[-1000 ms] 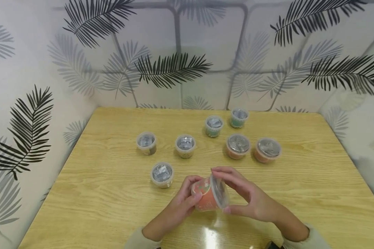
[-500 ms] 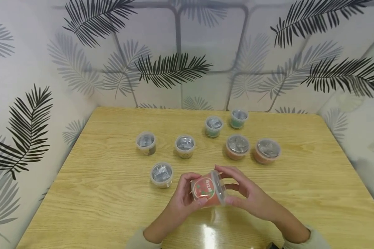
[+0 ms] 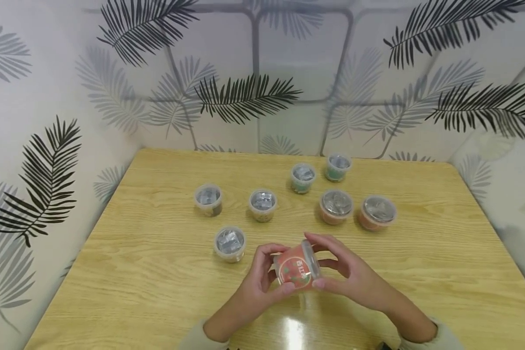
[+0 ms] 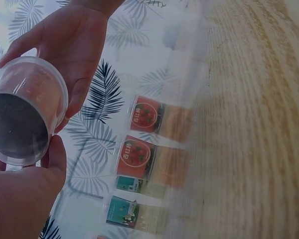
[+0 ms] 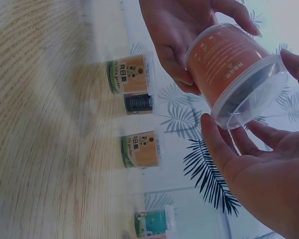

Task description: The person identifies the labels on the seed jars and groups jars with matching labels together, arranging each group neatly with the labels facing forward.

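Note:
A clear plastic tub (image 3: pixel 295 270) with a red tomato label is held on its side above the table, its lid (image 3: pixel 311 257) facing right. My left hand (image 3: pixel 260 289) grips the tub's lower end, thumb along the front of the label. With thumb and fingers spread across the lid's rim, my right hand (image 3: pixel 354 274) holds the other end. In the left wrist view the dark round base of the tub (image 4: pixel 17 127) shows. The right wrist view shows white print on the tub's back (image 5: pixel 229 62) and the fingertips of the right hand (image 5: pixel 269 169) at the rim.
Several lidded tubs stand on the wooden table (image 3: pixel 127 272). Nearest is a tub (image 3: pixel 229 244) left of the hands. Two red-labelled tubs (image 3: pixel 336 206) stand behind them, two green ones (image 3: pixel 303 177) farther back. Leaf-patterned cloth (image 3: pixel 288 121) borders the table.
The tub has been turned in my hands: its tomato label now faces up at the head view, and its lid has swung away to the right. The standing tubs have stayed put.

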{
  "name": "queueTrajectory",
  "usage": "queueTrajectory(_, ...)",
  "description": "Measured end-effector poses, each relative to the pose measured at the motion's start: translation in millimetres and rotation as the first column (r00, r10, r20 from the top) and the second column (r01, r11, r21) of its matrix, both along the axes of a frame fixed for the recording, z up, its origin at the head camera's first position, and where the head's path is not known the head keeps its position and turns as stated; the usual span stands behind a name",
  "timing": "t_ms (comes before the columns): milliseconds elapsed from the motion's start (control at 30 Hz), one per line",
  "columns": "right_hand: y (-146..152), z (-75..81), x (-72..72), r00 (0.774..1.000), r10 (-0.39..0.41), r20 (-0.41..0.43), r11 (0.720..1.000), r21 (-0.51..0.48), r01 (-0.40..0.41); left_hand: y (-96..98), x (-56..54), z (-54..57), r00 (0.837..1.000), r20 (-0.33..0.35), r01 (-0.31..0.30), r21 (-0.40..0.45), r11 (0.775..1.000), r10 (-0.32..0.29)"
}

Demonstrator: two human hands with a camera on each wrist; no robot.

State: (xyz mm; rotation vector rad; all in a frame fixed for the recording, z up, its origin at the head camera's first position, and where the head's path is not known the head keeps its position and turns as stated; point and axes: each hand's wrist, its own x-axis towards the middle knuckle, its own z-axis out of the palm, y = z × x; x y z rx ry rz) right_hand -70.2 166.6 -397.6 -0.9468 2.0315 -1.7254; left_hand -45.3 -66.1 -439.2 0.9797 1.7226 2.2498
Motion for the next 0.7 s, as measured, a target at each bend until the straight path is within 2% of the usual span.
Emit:
queueTrajectory(167,3.6,-0.8,1.1,0.999,0.038,-0.018,0.999,-0.013,-0.038,-2.3,0.9,-1.3,0.995,0.080,0.057,-0.042,0.997,-0.054)
queueTrajectory(400,4.0,-2.1,2.2,0.991,0.091,-0.095,0.993,-0.060,-0.097,-4.4,1.6,-3.9,0.986,0.124,0.122,-0.087,0.989,-0.111)
queueTrajectory(600,4.3,-0.4,0.0,0.975,0.158,-0.157,0.979,-0.102,-0.175,-5.4,0.2,-4.8,0.981,0.153,0.133,-0.087,0.987,-0.119)
queueTrajectory(700,4.5,-0.5,-1.0,0.971,0.168,-0.171,0.975,-0.114,-0.189,-4.4,1.6,-3.7,0.982,0.161,0.108,-0.073,0.991,-0.095)
